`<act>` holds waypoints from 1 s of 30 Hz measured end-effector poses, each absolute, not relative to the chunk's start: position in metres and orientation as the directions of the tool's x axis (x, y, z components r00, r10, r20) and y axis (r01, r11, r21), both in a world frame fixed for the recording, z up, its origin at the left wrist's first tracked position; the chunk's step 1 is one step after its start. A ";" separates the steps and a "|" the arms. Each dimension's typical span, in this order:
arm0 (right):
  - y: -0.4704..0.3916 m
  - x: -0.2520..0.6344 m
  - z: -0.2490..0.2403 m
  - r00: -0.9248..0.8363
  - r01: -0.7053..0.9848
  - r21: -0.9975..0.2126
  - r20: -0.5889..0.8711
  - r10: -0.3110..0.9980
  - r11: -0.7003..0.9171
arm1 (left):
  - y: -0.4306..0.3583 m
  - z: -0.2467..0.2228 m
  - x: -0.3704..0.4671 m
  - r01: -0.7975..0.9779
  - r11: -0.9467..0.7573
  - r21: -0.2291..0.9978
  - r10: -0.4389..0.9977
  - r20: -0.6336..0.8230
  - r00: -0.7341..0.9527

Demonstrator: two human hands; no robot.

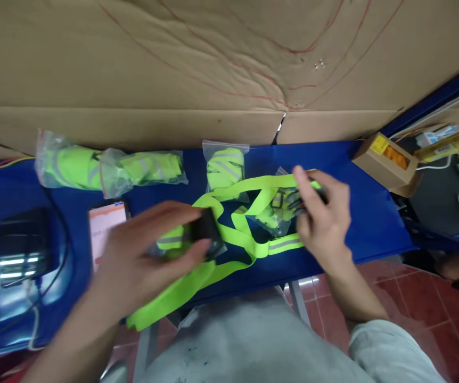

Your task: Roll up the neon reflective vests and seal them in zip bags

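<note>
Loops of neon-yellow reflective strap [249, 239] with grey stripes lie across the blue table, one wide end hanging over its front edge. My left hand [145, 250], blurred, is closed with thumb and fingers around a black boxy piece [206, 231] at the strap's left side. My right hand [325, 213] pinches the strap at its right end, where a black part shows between the fingers. Between the hands, partly under the strap, is a clear plastic bag [279, 226] with yellow strap and black buckles. Behind it lies another bagged strap [225, 167].
Two more bagged straps [73, 167] lie along the back left. A lit phone [107, 223] and a black device [24, 244] with cables are at the left. A small cardboard box [385, 159] stands at the right rear corner, and a cardboard wall [133, 69] rises behind the table.
</note>
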State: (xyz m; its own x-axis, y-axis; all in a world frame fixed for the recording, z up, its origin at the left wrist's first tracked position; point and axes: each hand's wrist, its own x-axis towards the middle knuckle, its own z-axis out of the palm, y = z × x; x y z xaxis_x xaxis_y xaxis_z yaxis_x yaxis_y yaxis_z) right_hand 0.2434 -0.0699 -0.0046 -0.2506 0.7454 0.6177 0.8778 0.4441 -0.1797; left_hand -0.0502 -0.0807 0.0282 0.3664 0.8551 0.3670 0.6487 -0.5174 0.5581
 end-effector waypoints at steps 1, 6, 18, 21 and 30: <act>-0.071 0.230 -0.006 -0.299 0.856 -0.184 0.588 0.752 0.484 | -0.080 0.023 -0.043 0.647 -0.523 0.555 0.852 0.370 0.371; -0.074 0.196 -0.015 -0.334 0.784 -0.327 0.493 0.803 0.527 | -0.073 0.007 -0.013 0.686 -0.505 0.524 0.862 0.345 0.371; -0.078 0.179 -0.032 -0.424 0.785 -0.318 0.351 0.835 0.532 | -0.061 -0.007 -0.008 0.525 -0.378 0.762 0.854 0.068 0.516; -0.071 0.191 -0.017 -0.510 0.642 -0.471 0.327 0.796 0.605 | -0.055 -0.002 -0.013 0.410 -0.290 0.865 0.851 0.038 0.524; -0.032 0.221 0.053 -0.677 0.246 -0.786 0.278 0.681 0.566 | -0.028 0.060 -0.023 -0.129 0.162 0.978 0.931 -0.107 0.350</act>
